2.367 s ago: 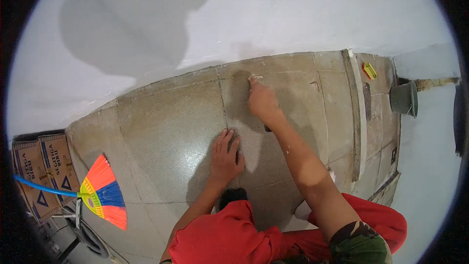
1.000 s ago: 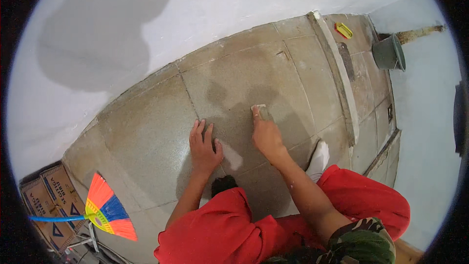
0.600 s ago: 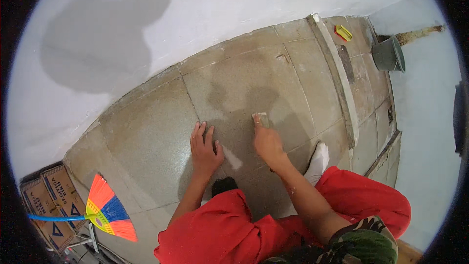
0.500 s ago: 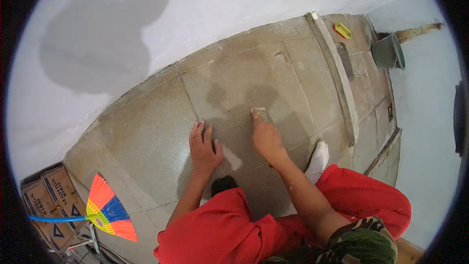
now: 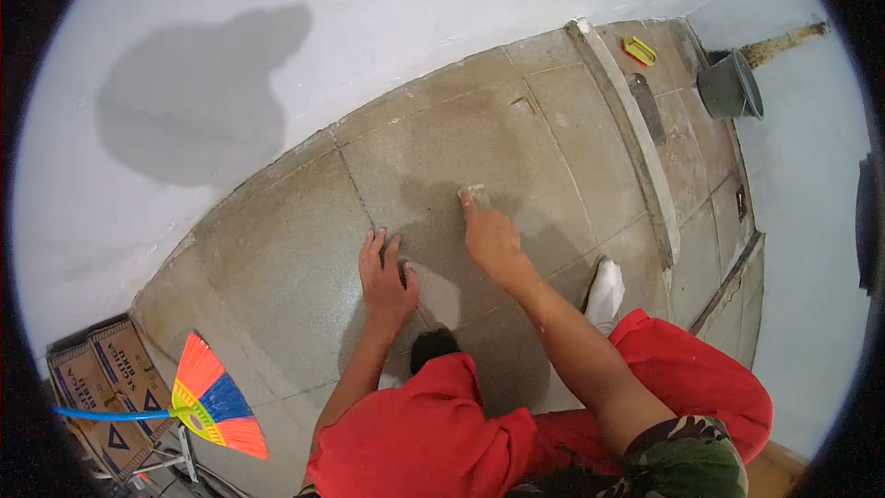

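My right hand (image 5: 491,238) is closed on a small pale flat piece (image 5: 477,194), with the index finger stretched along it. One edge of that piece meets the tiled floor (image 5: 442,161); I cannot make out whether it is a scraper blade or a pad. My left hand (image 5: 385,284) lies to its left on the tiles, fingers spread and holding nothing. Both hands rest within a shadowed patch, near a tile joint.
A raised ledge (image 5: 627,134) crosses the floor to the right. Beyond it are a yellow brush-like tool (image 5: 638,51) and a dark green bucket (image 5: 728,88). At lower left, a colourful broom (image 5: 217,397) stands before cardboard boxes (image 5: 106,383). A white wall (image 5: 387,9) runs behind.
My right hand has slid the pale piece a short way forward and to the left over the tiles. The left hand stays in the same spot.
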A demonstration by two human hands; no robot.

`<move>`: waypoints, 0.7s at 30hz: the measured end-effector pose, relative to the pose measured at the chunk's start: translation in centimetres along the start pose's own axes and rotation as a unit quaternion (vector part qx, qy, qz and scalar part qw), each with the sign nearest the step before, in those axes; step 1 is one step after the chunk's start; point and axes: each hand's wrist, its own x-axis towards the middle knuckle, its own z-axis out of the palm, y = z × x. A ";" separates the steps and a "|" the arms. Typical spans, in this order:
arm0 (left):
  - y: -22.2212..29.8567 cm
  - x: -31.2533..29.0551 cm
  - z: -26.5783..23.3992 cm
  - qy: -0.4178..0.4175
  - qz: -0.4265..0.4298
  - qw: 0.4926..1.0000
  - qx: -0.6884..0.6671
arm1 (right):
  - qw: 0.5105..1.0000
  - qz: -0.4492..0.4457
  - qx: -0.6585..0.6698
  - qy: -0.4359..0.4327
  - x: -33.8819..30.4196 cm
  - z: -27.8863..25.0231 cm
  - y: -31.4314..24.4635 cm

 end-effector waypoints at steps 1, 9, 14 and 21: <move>0.3 -0.1 0.1 0.004 -0.001 1.000 0.015 | 1.000 0.008 -0.003 -0.018 -0.5 0.2 0.0; 5.6 1.8 3.8 -0.054 0.083 0.995 -0.017 | 0.996 0.072 0.036 -0.046 -4.5 1.7 1.3; 7.1 2.5 5.0 -0.076 0.118 0.990 0.024 | 0.985 0.136 0.104 -0.025 -5.7 0.6 2.6; 7.2 2.1 5.6 -0.084 0.112 0.990 0.024 | 0.987 0.130 0.073 -0.057 -5.0 0.4 3.8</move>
